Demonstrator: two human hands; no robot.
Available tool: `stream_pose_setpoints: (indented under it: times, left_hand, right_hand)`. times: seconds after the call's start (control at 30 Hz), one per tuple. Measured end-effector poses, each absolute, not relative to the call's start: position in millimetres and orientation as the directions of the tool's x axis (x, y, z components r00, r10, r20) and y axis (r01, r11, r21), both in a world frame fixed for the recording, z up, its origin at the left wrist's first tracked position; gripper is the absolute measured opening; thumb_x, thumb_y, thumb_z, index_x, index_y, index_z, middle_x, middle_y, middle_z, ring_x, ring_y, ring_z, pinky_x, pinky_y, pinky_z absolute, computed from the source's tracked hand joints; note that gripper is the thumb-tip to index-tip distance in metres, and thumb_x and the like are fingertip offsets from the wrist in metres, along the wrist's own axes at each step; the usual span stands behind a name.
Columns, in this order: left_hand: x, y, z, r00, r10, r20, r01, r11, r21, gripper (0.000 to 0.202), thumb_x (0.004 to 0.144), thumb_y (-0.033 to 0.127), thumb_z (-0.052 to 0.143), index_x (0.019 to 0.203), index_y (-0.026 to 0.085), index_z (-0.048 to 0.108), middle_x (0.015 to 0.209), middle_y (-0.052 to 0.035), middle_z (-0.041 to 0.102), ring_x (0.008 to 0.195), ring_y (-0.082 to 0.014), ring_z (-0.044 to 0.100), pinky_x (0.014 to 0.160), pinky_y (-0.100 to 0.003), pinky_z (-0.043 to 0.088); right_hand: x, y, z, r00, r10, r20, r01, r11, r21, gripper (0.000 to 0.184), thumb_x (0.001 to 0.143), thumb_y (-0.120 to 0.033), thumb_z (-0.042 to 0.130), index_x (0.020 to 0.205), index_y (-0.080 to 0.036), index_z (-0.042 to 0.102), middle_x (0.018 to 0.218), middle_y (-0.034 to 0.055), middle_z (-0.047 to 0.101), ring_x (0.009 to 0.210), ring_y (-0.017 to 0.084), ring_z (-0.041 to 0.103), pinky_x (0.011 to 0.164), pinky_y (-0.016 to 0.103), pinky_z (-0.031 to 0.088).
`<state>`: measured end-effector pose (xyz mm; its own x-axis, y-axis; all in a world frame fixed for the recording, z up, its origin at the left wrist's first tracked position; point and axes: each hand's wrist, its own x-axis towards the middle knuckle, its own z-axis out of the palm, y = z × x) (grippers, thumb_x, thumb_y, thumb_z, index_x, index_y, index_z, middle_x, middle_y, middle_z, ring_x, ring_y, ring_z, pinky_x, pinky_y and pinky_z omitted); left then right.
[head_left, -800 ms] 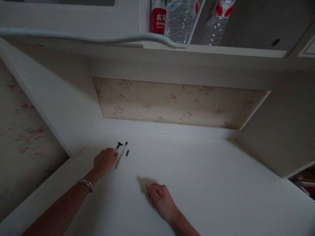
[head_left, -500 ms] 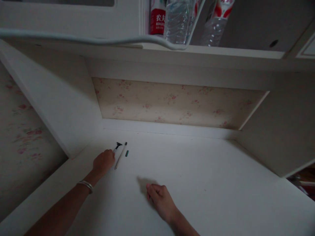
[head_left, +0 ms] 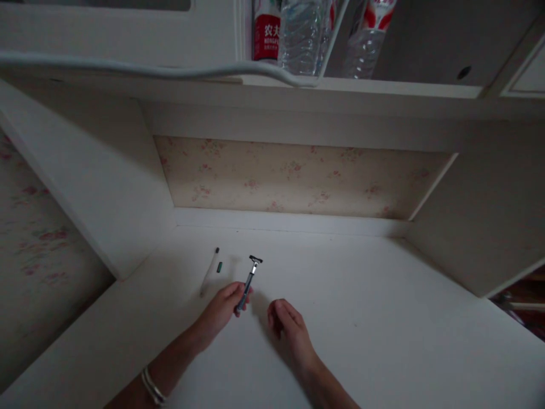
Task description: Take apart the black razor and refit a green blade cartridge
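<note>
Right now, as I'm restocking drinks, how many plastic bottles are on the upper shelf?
3: a red-labelled bottle left, a clear ribbed bottle beside it, a leaning clear bottle farther right. More may be hidden above the frame.

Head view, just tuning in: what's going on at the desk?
The left hand grips a razor by its handle, blade end pointing away, over the white desk. The right hand rests beside it, loosely curled and empty. A pale stick and a small green piece lie on the desk, left of the razor.
</note>
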<state>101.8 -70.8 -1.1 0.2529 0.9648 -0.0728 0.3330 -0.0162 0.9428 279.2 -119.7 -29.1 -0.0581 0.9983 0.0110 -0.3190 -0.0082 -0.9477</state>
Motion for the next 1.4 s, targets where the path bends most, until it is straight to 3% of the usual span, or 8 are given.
stream_pose_setpoints:
  times: [0.17,0.37,0.63,0.73,0.9,1.0,1.2,1.4]
  left_hand:
    - [158,-109,-5,0.407,0.911,-0.065,-0.042,0.090,0.995,0.048,0.084,0.061,0.046,0.075,0.015,0.056,0.064,0.0008,0.048,0.057,-0.0122,0.042,0.053,-0.024,0.033]
    - [180,-119,-19,0.432,0.898,-0.081,-0.035,0.107,0.994,0.051,0.084,0.064,0.044,0.074,0.015,0.053,0.065,0.0007,0.047,0.056,-0.0117,0.040,0.052,-0.025,0.029]
    - [164,-110,-19,0.381,0.922,-0.062,-0.042,0.084,0.996,0.032,0.081,0.046,0.060,0.078,0.014,0.061,0.068,0.0005,0.050,0.065,-0.0139,0.046,0.060,-0.025,0.035]
    - [155,-103,-14,0.297,0.951,-0.081,-0.219,0.151,0.964,0.020,0.077,0.034,0.066,0.085,0.016,0.065,0.078,-0.0024,0.058,0.074,-0.0164,0.052,0.065,-0.026,0.039]
    - [145,-101,-6,0.354,0.931,-0.091,-0.511,0.274,0.815,0.032,0.078,0.036,0.066,0.103,0.016,0.068,0.109,-0.0112,0.060,0.094,-0.0224,0.056,0.073,-0.030,0.044]
    - [144,-104,-5,0.410,0.905,-0.117,-0.535,0.342,0.773,0.035,0.079,0.038,0.068,0.106,0.016,0.069,0.113,-0.0122,0.061,0.098,-0.0212,0.055,0.078,-0.029,0.044]
    - [144,-106,-11,0.481,0.866,-0.134,-0.540,0.414,0.733,0.038,0.078,0.039,0.070,0.107,0.015,0.069,0.088,-0.0063,0.065,0.072,-0.0113,0.055,0.069,-0.022,0.042]
    - [144,-106,-15,0.515,0.852,-0.096,-0.539,0.409,0.736,0.039,0.078,0.040,0.071,0.108,0.015,0.069,0.099,-0.0102,0.066,0.089,-0.0183,0.058,0.080,-0.029,0.043]
  right_hand:
    - [287,-117,-21,0.001,0.999,0.039,-0.441,0.036,-0.897,0.044,0.085,-0.057,0.051,0.086,-0.014,0.065,0.073,0.0036,0.059,0.060,0.015,0.056,0.051,0.025,0.045]
    - [282,-121,-20,0.043,0.993,-0.114,-0.603,-0.065,-0.795,0.045,0.081,-0.060,0.055,0.090,-0.017,0.061,0.070,0.0005,0.060,0.040,0.010,0.051,0.030,0.020,0.039]
    - [282,-122,-7,0.193,0.978,-0.083,-0.592,0.048,-0.805,0.041,0.079,-0.058,0.060,0.079,-0.017,0.062,0.057,-0.0020,0.056,0.047,0.011,0.052,0.046,0.021,0.046]
    - [283,-126,-9,0.208,0.977,-0.039,-0.514,0.075,-0.854,0.040,0.081,-0.056,0.059,0.076,-0.016,0.061,0.051,-0.0027,0.053,0.048,0.009,0.048,0.047,0.018,0.042]
    - [270,-140,-20,-0.026,0.991,-0.129,-0.553,-0.122,-0.824,0.039,0.086,-0.057,0.051,0.081,-0.018,0.055,0.043,-0.0086,0.043,0.030,0.005,0.026,0.030,0.015,0.022]
    - [261,-148,-20,-0.116,0.985,-0.125,-0.525,-0.167,-0.834,0.041,0.087,-0.058,0.048,0.080,-0.018,0.053,0.043,-0.0095,0.041,0.028,0.003,0.021,0.027,0.014,0.017]
    - [259,-152,-15,-0.183,0.976,-0.114,-0.559,-0.199,-0.805,0.043,0.082,-0.060,0.052,0.080,-0.017,0.053,0.046,-0.0097,0.040,0.029,0.002,0.022,0.029,0.014,0.016]
    - [260,-155,-11,-0.127,0.970,-0.207,-0.523,-0.242,-0.817,0.049,0.080,-0.064,0.052,0.063,-0.019,0.045,0.041,-0.0100,0.033,0.030,0.003,0.022,0.029,0.015,0.015]
